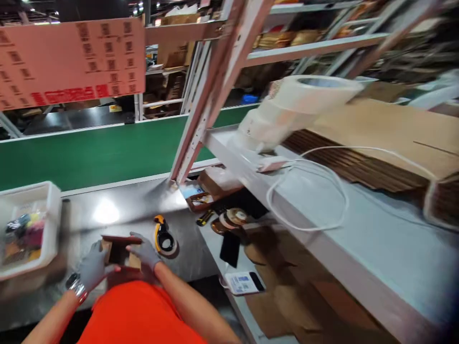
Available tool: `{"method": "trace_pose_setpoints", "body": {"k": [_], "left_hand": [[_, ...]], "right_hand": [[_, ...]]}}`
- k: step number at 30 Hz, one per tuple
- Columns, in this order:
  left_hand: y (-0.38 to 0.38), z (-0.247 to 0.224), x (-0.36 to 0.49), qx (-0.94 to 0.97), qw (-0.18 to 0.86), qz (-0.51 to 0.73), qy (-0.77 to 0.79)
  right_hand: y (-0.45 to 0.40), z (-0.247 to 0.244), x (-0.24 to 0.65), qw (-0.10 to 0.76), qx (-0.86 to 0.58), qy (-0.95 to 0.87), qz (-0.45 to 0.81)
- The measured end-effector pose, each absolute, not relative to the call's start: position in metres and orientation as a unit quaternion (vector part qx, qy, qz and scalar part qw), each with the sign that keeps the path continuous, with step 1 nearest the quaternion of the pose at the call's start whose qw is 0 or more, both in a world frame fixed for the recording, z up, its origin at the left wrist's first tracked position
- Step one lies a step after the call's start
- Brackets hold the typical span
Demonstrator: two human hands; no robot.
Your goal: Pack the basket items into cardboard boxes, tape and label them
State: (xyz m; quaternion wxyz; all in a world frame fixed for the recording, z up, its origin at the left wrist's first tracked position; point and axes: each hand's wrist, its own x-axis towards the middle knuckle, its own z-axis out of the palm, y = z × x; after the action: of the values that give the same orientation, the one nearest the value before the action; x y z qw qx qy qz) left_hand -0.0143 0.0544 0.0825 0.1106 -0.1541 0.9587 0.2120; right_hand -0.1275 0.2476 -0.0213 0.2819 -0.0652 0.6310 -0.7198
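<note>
Between my two gloved hands is a small brown cardboard box (121,240), its top open and its inside dark. My left hand (93,268), in a grey glove with bare fingertips, grips the box's left side. On the opposite side my right hand (145,252), gloved alike, holds the right wall and flap. A yellow and black tape dispenser (165,239) lies on the metal table (193,253) just right of my right hand. To the left stands a white plastic bin (53,224) with several small colourful packed items in it.
A green conveyor belt (107,162) runs behind the table. Large tape rolls (287,110), a white cable (304,229) and flat cardboard (394,129) lie on the right shelf. Below are a cutter (205,218), a phone (230,249) and a white device (245,283). A metal post (201,114) rises at the table's back.
</note>
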Motion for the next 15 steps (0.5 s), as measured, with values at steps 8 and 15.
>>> {"method": "trace_pose_setpoints", "body": {"k": [8, 15], "left_hand": [[0.058, 0.024, -0.014, -0.131, -0.063, 0.095, 0.985], [0.053, 0.021, -0.012, 0.098, 0.036, 0.094, 0.99]], "right_hand": [[0.242, -0.025, -0.113, 0.288, 0.094, 0.539, -0.786], [0.249, -0.055, -0.098, 0.244, 0.023, 0.646, -0.723]]}}
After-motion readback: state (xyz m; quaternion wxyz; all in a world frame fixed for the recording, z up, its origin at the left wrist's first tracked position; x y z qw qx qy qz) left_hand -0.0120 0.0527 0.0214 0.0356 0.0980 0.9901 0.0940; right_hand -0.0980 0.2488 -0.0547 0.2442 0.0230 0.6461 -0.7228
